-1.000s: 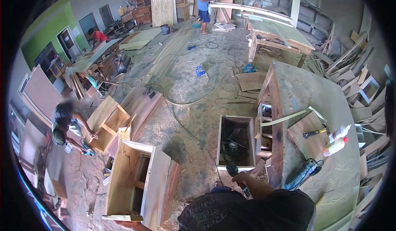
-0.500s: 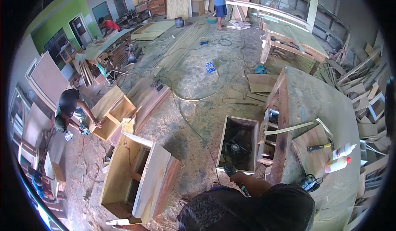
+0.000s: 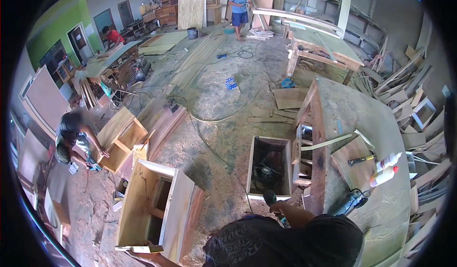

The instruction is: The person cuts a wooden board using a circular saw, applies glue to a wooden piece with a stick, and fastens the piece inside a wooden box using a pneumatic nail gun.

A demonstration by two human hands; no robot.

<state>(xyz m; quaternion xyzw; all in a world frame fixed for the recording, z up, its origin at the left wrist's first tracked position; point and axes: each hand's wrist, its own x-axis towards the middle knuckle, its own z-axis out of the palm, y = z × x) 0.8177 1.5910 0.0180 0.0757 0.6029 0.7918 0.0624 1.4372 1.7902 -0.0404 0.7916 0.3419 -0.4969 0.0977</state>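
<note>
My right hand [image 3: 282,207] is wrapped around a power tool [image 3: 270,198] with a dark rounded end and a teal body. The tool is just in front of my body, by the near edge of an open wooden box [image 3: 251,171] with dark equipment inside. At the lower left, my left hand [image 3: 145,256] is closed at the pale near edge of a wooden cabinet [image 3: 183,195], partly cut off by the frame. That cabinet lies open side up, with a divider between dark openings.
On the workbench [image 3: 350,105] at right are a hammer [image 3: 360,161], two glue bottles [image 3: 383,176] and another power tool [image 3: 350,201]. At left, a person [image 3: 74,136] crouches beside a cabinet [image 3: 121,138]. A cord [image 3: 209,141] crosses the sawdust-covered floor. Two more people work farther back.
The view has shifted slightly, moving the background left. My left hand has risen a little at the cabinet's near edge. My right hand still holds the power tool.
</note>
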